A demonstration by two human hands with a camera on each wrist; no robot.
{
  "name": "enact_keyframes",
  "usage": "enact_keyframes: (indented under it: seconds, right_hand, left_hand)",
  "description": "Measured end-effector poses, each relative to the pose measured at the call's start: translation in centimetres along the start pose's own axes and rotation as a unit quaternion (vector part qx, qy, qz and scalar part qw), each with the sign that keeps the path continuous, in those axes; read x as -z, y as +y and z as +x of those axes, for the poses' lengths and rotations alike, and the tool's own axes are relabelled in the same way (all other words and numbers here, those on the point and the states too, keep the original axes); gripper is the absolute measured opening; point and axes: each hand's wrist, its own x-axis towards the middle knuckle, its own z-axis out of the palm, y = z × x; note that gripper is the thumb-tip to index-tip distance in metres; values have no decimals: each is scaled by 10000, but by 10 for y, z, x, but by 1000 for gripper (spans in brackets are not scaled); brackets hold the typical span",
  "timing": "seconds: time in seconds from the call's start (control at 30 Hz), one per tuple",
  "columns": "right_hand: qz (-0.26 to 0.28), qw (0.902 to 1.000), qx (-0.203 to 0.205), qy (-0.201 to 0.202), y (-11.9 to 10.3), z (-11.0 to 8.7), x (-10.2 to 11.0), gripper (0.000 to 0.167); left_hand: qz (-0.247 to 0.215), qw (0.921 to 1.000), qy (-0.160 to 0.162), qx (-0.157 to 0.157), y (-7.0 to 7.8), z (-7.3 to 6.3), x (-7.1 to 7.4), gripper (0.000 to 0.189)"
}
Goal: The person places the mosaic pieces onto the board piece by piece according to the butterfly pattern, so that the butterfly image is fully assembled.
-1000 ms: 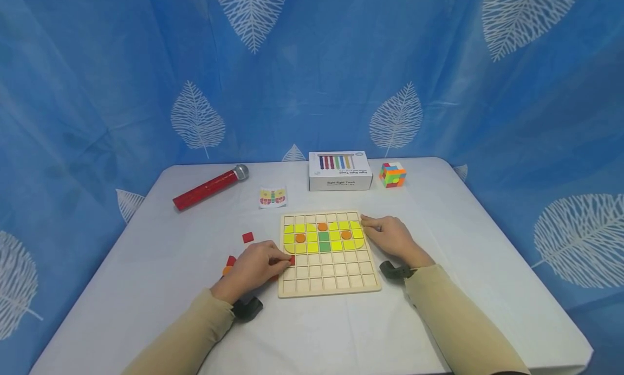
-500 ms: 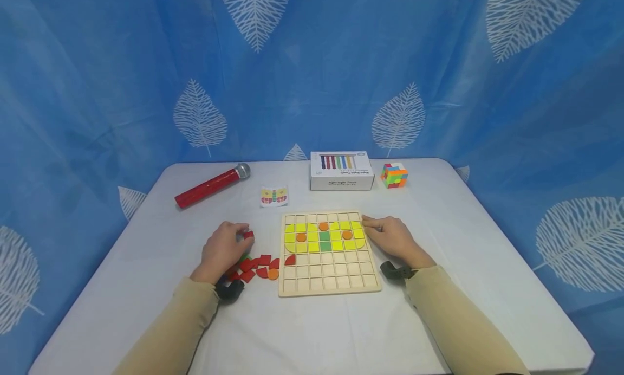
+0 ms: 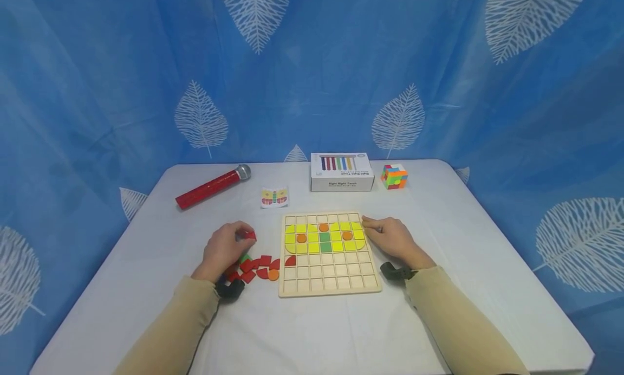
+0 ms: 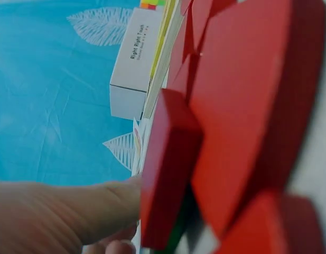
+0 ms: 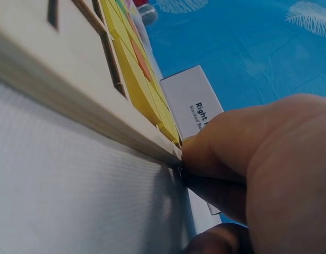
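Left of the board, my left hand (image 3: 225, 249) pinches a red square tile (image 3: 250, 236) between fingers and thumb. In the left wrist view the thumb (image 4: 99, 203) shows behind large red tiles close to the camera. My right hand (image 3: 394, 238) grips the right edge of the wooden grid board (image 3: 329, 285) near its upper corner. The right wrist view shows the thumb (image 5: 215, 143) at the board's corner with a finger lower down. Yellow tiles (image 3: 313, 247), orange discs (image 3: 301, 238) and green squares (image 3: 325, 247) fill upper cells. A red quarter-round tile (image 3: 290, 260) lies in the leftmost cell below them.
Loose red tiles (image 3: 247, 277), an orange disc (image 3: 273, 275) and a green tile (image 3: 245, 258) lie between left hand and board. Behind are a butterfly pattern card (image 3: 274, 198), a red microphone (image 3: 209, 189), a white box (image 3: 342, 172) and a puzzle cube (image 3: 394, 176).
My left hand has left the red quarter-round tile in the board and moved left, to the red square tile. My right hand has stayed at the board's edge.
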Motion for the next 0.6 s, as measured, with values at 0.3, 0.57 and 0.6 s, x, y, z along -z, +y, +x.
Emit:
enact_keyframes:
  seconds: [0.3,0.57,0.6]
  right_hand:
    - [-66,9999,97,48,1,0,-1,44]
    - [-101,9997,166,119,-1,0,-1,43]
    - [-97,9997,165,120,-1,0,0,43]
  left_hand:
    - [-492,9988,-60,15,12,-8,-1,31]
    - [-789,9954,-143,-521,55,-30,-20,22]
    - [-819,9947,-212,-583,60,-33,-24,21]
